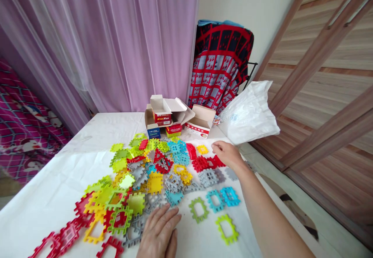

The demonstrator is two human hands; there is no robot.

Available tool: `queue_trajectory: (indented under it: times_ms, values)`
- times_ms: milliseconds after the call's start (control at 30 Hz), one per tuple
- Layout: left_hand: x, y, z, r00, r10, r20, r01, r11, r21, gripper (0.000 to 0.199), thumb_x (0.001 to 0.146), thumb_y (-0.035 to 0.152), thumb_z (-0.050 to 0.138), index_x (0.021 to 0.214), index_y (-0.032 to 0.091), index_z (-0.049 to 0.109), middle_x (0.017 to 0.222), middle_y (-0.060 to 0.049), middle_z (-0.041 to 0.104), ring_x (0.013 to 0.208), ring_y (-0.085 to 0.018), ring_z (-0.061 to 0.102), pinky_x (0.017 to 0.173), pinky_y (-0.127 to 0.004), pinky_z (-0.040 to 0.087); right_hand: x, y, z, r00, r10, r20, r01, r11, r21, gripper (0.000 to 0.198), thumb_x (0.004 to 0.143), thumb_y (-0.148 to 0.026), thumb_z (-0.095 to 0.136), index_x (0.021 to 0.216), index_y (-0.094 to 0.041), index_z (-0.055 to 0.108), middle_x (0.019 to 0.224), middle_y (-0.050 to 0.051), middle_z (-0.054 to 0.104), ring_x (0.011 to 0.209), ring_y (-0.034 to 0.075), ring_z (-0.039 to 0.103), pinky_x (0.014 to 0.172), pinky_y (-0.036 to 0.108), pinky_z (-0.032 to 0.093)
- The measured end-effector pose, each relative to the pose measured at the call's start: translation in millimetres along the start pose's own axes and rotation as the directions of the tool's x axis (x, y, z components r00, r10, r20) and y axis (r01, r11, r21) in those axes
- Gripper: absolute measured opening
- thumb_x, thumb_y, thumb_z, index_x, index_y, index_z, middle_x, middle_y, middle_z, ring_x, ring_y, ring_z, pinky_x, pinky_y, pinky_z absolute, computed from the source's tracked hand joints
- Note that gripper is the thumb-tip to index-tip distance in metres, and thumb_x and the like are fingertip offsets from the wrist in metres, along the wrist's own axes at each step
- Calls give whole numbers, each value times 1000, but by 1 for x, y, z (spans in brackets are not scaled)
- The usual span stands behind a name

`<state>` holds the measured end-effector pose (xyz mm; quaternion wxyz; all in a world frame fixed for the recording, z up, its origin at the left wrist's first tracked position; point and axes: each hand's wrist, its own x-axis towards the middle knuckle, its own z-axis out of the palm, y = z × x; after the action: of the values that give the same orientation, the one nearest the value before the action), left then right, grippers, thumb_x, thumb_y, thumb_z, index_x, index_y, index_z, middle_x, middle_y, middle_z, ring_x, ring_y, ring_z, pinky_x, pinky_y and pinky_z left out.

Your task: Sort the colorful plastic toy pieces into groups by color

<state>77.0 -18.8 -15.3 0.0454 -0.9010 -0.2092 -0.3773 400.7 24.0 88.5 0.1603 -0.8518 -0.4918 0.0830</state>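
Note:
My left hand (161,229) lies low in the middle with its fingers stretched out, at the near edge of the pile. Beside it are a grey notched plastic building piece (134,230) and a blue one (174,197). My right hand (226,154) reaches to the far right of the pile, fingers curled in; whatever they may hold is hidden. Just left of its fingertips a yellow square frame piece (202,149) rests on the cloth. Red pieces (201,164) lie just below that, close to the hand. Under my right forearm are grey pieces (231,173), partly covered.
Several opened small cardboard boxes (199,121) stand at the table's back. A white plastic bag (247,114) sits at the back right corner. Green frame pieces (227,229) and blue frame pieces (230,197) lie near my right arm. White cloth (58,188) covers the table.

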Motion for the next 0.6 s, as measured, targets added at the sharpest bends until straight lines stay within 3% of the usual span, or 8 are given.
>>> queue_trajectory:
  times_ms: [100,233,433,600]
  values:
    - [2,7,-7,997,-65,46,67,997,-38,35,83,11,49,114,23,61,106,-4,74,104,-19,67,89,-34,54,-44,-17,13,991,-134,-30,136,932,336,34,87,-44,43,94,-22,69,84,2,73,78,20,65,68,26,47]
    - [3,-1,-17,990,-138,29,138,990,-18,35,85,10,49,115,24,61,107,-4,74,107,-20,65,94,-38,50,-77,-46,23,979,-197,-52,197,851,486,31,84,-44,47,89,-23,69,81,2,72,75,20,65,68,27,48]
    - [7,-29,-17,973,-227,-33,229,972,45,32,87,10,50,115,24,61,106,-4,74,105,-21,65,94,-40,47,-72,-59,38,976,-214,-29,215,945,245,22,85,-30,51,95,-26,69,97,2,73,85,19,65,79,28,48]
    - [9,-33,-9,976,-216,-23,216,976,15,30,88,10,50,113,23,60,106,-4,74,101,-20,66,92,-41,47,-68,-64,61,917,-399,26,398,917,27,31,81,-16,55,107,-28,67,113,1,68,111,21,55,94,30,41]
